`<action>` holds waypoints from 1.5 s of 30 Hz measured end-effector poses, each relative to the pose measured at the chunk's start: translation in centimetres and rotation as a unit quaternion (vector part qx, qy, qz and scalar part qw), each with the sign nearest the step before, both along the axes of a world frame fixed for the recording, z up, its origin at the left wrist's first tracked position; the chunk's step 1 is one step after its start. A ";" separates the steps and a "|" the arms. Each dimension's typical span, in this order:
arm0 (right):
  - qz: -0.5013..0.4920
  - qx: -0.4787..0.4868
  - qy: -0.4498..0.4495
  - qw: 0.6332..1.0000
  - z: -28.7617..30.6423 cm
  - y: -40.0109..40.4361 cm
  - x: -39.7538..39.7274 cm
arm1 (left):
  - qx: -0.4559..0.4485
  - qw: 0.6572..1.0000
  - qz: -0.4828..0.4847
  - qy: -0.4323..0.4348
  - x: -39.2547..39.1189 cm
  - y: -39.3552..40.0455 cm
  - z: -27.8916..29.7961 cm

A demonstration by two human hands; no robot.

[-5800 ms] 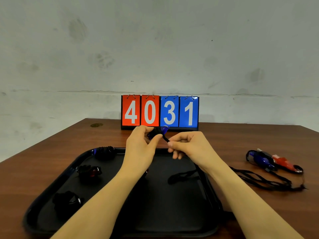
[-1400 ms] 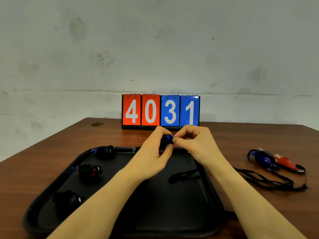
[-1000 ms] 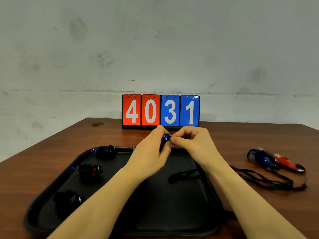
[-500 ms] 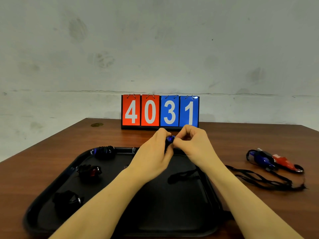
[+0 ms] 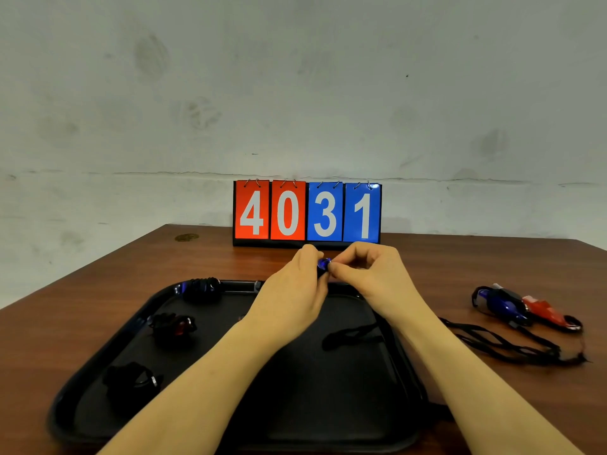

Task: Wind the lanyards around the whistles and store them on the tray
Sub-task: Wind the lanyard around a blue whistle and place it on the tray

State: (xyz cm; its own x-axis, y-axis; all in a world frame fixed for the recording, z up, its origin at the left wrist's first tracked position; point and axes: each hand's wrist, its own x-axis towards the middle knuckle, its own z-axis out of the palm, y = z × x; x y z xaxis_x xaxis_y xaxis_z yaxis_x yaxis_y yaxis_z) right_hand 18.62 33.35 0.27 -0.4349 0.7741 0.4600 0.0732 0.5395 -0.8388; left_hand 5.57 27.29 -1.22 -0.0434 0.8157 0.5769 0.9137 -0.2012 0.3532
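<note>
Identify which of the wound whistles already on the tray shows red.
The middle one along the tray's left side shows a red body through its black lanyard; the far one shows blue, and the near one looks all black.

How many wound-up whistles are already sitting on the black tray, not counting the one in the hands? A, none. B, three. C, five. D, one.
B: three wrapped bundles lie along the left side of the tray, one at the far rim, one in the middle and one nearest, while the left hand and right hand hold a blue whistle.
</note>
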 end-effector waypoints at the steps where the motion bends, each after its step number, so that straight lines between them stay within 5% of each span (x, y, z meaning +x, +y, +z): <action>1: -0.006 -0.001 -0.001 1.000 -0.1 0.1 -0.1 | 0.001 1.000 -0.001 0.001 0.0 0.0 0.0; 15: -0.052 0.050 -0.015 0.997 -0.5 0.2 -0.6 | -0.009 0.999 -0.016 -0.035 0.5 0.1 -0.1; 24: 0.020 -0.017 0.022 0.999 0.0 0.5 0.2 | 0.046 0.999 0.005 0.001 0.1 0.1 -0.1; 34: 0.023 -0.058 0.105 0.992 0.0 0.8 0.5 | 0.061 0.996 -0.035 -0.052 -0.5 0.2 -0.1; 41: -0.008 0.023 0.007 1.000 -0.3 0.7 0.0 | 0.107 0.994 -0.010 0.000 -1.1 0.5 -0.5; 45: -0.062 0.050 -0.030 0.996 -0.6 0.8 -0.2 | 0.087 0.995 -0.014 -0.053 -1.1 0.6 -0.4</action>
State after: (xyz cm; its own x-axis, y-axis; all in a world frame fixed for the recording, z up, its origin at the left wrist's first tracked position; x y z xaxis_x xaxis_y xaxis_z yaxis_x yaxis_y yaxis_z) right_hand 18.39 34.18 -0.36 -0.3686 0.7754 0.5127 0.1932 0.6034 -0.7737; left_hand 4.51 27.89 -1.63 -0.0900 0.7062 0.7023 0.8665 -0.2921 0.4047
